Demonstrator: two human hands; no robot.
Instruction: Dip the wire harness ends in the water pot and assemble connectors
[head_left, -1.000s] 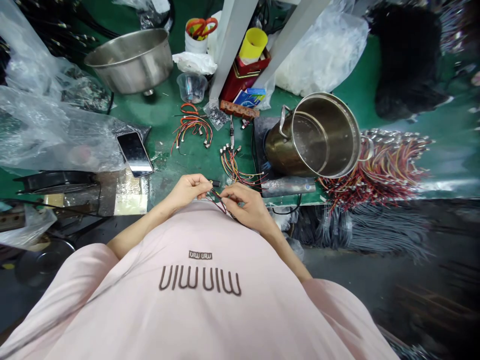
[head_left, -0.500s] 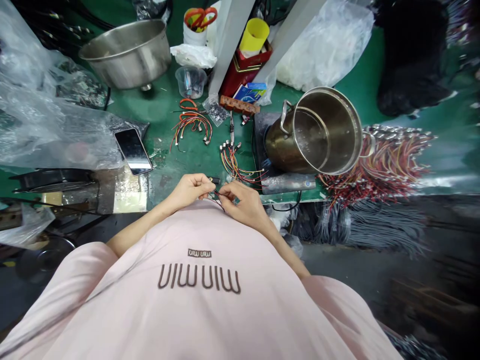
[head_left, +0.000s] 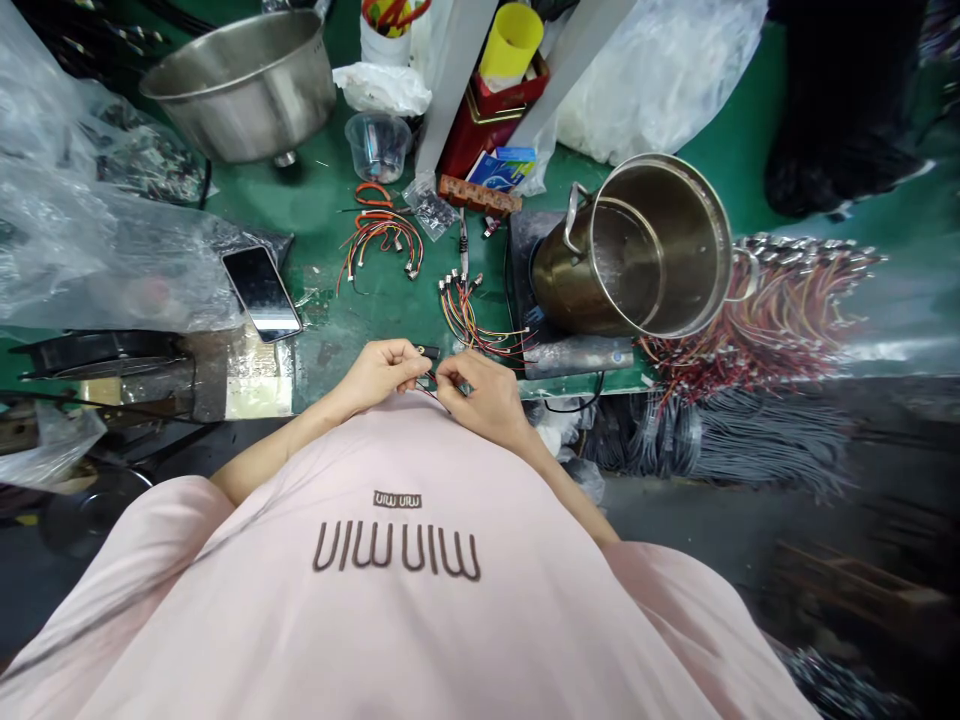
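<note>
Thin dark and red wires (head_left: 427, 383) run between my two hands, close to my shirt at the bench's front edge. My left hand (head_left: 386, 372) is closed on them in a pinch of thumb and forefinger. My right hand (head_left: 480, 395) has its fingers curled together at the right end of the wires; the fingertips are partly hidden. A small black piece (head_left: 427, 352) sits just beyond the gap between the hands. Behind my right hand lies a bunch of coloured wires with connectors (head_left: 469, 320). Another bunch of wires (head_left: 382, 230) lies further back to the left.
A phone (head_left: 262, 293) and plastic bags (head_left: 112, 250) are at left, a steel basin (head_left: 244, 90) behind. A tall pot (head_left: 645, 250) stands right of the hands, beside a large heap of red wires (head_left: 765, 320). A red tin (head_left: 487, 120) and clear cup (head_left: 377, 147) stand at the back.
The view has shifted slightly, so bench items sit a little higher. The fingers of my right hand have curled more and less wire shows between the hands.
</note>
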